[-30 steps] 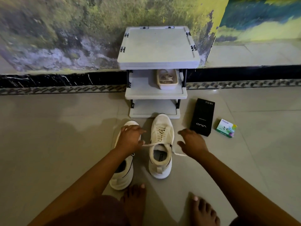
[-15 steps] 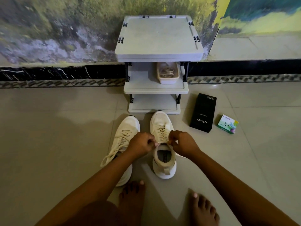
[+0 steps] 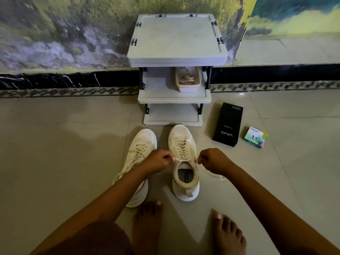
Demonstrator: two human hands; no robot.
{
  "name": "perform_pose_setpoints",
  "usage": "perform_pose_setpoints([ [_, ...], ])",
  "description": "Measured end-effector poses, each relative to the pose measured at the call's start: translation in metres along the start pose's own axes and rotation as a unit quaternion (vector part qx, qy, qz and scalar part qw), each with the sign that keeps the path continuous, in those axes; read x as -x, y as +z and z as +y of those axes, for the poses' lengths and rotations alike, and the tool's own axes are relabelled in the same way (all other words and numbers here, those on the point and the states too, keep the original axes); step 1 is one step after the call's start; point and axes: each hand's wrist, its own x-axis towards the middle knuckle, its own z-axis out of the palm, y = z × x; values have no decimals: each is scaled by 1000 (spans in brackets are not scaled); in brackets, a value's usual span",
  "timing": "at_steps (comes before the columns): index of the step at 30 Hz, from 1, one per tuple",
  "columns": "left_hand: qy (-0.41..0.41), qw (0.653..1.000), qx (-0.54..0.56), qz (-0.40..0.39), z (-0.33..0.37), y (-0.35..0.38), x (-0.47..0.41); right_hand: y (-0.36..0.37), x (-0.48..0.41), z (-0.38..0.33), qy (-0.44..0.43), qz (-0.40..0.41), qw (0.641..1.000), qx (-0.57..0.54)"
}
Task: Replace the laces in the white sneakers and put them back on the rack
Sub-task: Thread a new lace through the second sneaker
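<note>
Though both arms reach in from the bottom edge, the left forearm lies across the left sneaker (image 3: 141, 150), hiding its middle and most of its opening, so only the toe, the upper lacing and a strip of sole show. Beside it, the right sneaker (image 3: 184, 162) stands in plain view on the tiled floor (image 3: 55, 144), toe just short of the grey rack (image 3: 174, 39). Each hand is closed to a pinch: the left hand (image 3: 159, 161) and the right hand (image 3: 213, 160) each grip one end of the lace (image 3: 185, 159), drawn across the top eyelets of the right sneaker — a loose tail trails onto the floor under the right wrist. On the rack's middle shelf sits a small tub (image 3: 187, 79) holding pale coils, too dim to identify; the lowest shelf is partly hidden. Right of the rack lies a black box (image 3: 227, 124) printed "vivo" and "120W", reading upside down, and a small green carton (image 3: 255, 137) whose word looks like "Odonil" — hard to read. Bare feet (image 3: 147, 227) are cut off below.
</note>
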Motion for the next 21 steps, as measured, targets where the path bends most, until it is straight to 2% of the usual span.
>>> perform_pose_setpoints([
  [1,-6,998,63,-14,8,-3,3,-6,2,-2,-1,0,999,-46],
  [3,-30,985,167,-22,24,-10,6,-16,6,-7,5,-9,978,-210],
  [5,-41,954,296,-14,33,-15,6,-19,9,-13,8,-17,935,-354],
  [7,-39,894,447,-16,37,-16,5,-16,8,-19,-4,-21,883,-469],
  [9,-42,852,522,-20,38,-15,4,-13,8,-25,-14,-32,816,-577],
  [10,-47,846,531,-16,36,-12,1,-11,6,-26,-15,-31,800,-599],
  [12,-54,852,521,-2,34,-6,-2,-8,5,-28,-16,-22,805,-593],
  [17,-71,908,412,33,30,7,-9,2,2,-30,-24,-8,846,-533],
  [21,-71,922,379,37,27,13,-9,3,4,-23,-47,-14,849,-527],
])
